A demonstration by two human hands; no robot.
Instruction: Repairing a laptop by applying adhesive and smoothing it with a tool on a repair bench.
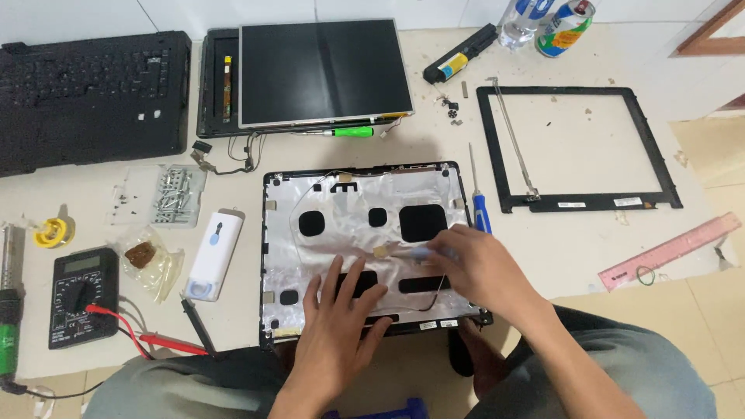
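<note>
Crowded floor [559, 256]: left hand [337, 326] flat on lid shell [365, 225]; right hand [473, 268] pinches tool [415, 252].

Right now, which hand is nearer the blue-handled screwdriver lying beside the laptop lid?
The right hand is nearer: it sits just below-left of the blue-handled screwdriver, apart from it. The left hand rests flat on the laptop lid, farther left and lower.

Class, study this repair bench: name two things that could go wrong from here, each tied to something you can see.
1. The right hand works a small tool on the foil-lined laptop lid; a slip might tear the foil or nick the thin cable routed across it.
2. The left hand presses flat on the lid, which overhangs the table edge; it could tip or flex.
</note>
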